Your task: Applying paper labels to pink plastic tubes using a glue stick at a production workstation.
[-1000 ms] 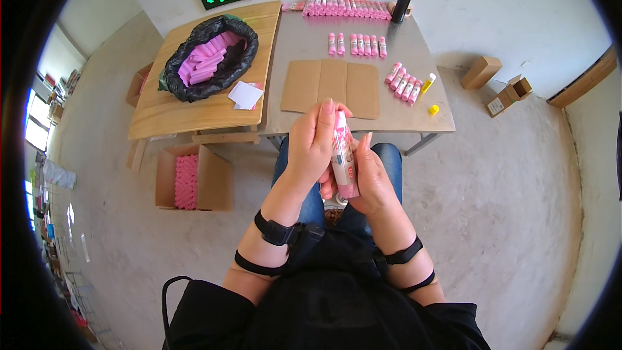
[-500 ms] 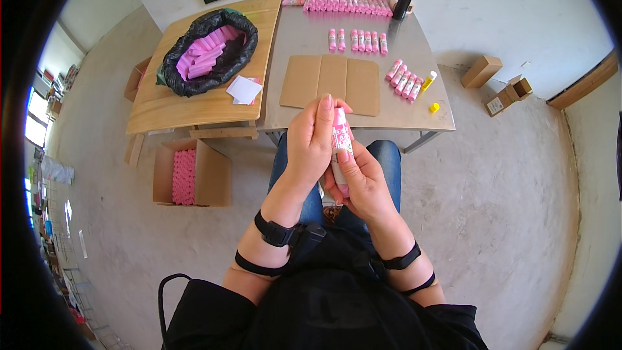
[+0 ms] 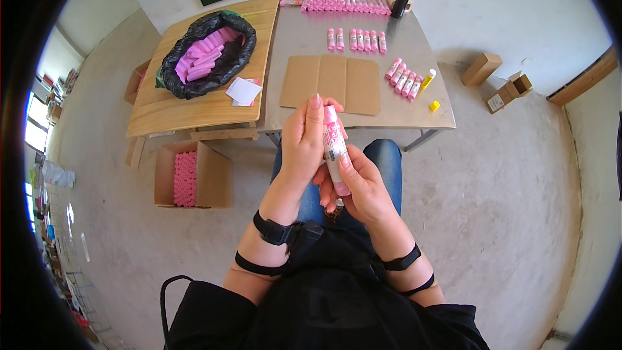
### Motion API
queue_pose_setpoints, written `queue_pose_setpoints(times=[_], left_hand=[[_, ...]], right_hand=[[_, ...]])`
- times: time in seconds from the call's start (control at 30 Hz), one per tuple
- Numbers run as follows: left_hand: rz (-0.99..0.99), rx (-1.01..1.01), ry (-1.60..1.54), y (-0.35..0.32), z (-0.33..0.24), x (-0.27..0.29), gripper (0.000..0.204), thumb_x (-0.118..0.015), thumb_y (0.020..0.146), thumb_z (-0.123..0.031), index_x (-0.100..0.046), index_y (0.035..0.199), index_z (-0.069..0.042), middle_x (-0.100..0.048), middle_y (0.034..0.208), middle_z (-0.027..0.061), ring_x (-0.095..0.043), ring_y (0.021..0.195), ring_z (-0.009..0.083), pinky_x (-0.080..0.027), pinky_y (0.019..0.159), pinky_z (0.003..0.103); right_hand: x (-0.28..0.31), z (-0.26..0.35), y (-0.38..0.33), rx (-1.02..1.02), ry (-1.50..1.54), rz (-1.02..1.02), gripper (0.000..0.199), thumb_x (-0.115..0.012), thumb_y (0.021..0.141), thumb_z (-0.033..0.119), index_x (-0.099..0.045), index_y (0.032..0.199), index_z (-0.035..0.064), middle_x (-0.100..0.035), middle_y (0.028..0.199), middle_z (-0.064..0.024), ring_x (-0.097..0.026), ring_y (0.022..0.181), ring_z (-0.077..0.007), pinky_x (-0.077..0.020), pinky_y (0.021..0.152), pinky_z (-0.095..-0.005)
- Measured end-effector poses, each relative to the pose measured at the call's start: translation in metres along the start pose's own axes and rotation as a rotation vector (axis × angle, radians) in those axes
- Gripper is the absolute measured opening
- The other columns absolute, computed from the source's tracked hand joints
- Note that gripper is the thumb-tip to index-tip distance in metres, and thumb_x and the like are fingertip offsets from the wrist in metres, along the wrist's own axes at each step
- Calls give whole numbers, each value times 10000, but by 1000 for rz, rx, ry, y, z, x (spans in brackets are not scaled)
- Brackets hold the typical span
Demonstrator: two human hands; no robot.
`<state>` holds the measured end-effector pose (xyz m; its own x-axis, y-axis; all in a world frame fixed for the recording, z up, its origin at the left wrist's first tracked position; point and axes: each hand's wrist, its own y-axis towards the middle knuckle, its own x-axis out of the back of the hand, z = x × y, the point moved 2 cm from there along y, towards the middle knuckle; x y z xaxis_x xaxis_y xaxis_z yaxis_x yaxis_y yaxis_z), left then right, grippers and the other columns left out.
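Over my lap I hold a slim pink tube [image 3: 334, 146] with a printed white label around it, its upper end leaning slightly left. My left hand [image 3: 304, 139] is closed along the tube's upper left side, thumb upright and fingers behind it. From the lower right, my right hand [image 3: 364, 180] grips the tube, its thumb lying on the label and its fingers beneath. Beyond my hands, a flat creased cardboard sheet [image 3: 332, 84] lies on the metal table [image 3: 285, 113]. To its right are several labelled pink tubes [image 3: 403, 80], a yellow glue stick [image 3: 428, 79] and a yellow cap [image 3: 435, 106].
Several more tubes [image 3: 367, 41] stand in a row, with a larger stack [image 3: 346, 1] behind and a black bottle [image 3: 401, 1]. On the wooden table, a black-bag-lined container [image 3: 170, 68] holds pink tubes beside white papers [image 3: 243, 91]. A cardboard box [image 3: 214, 175] sits on the floor.
The tube has shifted slightly left and tilted, its top going left. My left thumb has lifted off the tube's edge a little, and more of the label shows.
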<state>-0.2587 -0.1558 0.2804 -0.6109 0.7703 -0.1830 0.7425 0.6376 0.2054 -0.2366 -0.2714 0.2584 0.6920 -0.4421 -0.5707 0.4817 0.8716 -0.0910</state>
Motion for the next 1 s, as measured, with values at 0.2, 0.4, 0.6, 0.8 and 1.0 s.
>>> queue_pose_setpoints(times=[0.2, 0.4, 0.6, 0.8, 1.0], left_hand=[[0, 4, -28, 0, 2, -1, 440, -342, 995, -395, -569, 901, -29, -553, 622, 27, -492, 530, 49, -373, 480, 188], [-48, 14, -68, 2, 10, 0, 442, -333, 1001, -375, -576, 884, -25, -567, 610, 40, -514, 534, 65, -403, 501, 200], [-47, 14, -22, 9, 11, 0, 450, -309, 1005, -379, -571, 907, -27, -566, 615, 37, -505, 531, 65, -402, 503, 202], [-19, 24, -8, 25, 40, -9, 450, -299, 1006, -381, -577, 920, -37, -571, 616, 40, -511, 525, 68, -404, 500, 208], [-37, 426, -311, 52, 118, -25, 428, -348, 984, -428, -529, 1102, -58, -601, 817, 74, -537, 651, 88, -434, 548, 215]], right_hand=[[4, -1, -4, -11, -128, 1, 268, -466, 968, 293, -460, 1022, 31, -574, 729, -54, -480, 475, -81, -361, 412, -195], [6, -3, 0, -41, -149, -37, 259, -470, 967, 284, -473, 1013, 30, -573, 737, -49, -473, 480, -78, -345, 411, -196], [14, -4, 1, -87, 69, 4, 291, -444, 975, 300, -492, 1038, 20, -574, 784, -65, -481, 500, -84, -344, 410, -196], [36, -11, 12, -16, -92, -61, 268, -450, 975, 299, -493, 990, 35, -558, 744, -34, -450, 486, -69, -331, 405, -194], [97, -38, 50, -29, -60, -251, 270, -449, 975, 299, -499, 979, 34, -546, 713, -27, -435, 464, -62, -318, 394, -193]])
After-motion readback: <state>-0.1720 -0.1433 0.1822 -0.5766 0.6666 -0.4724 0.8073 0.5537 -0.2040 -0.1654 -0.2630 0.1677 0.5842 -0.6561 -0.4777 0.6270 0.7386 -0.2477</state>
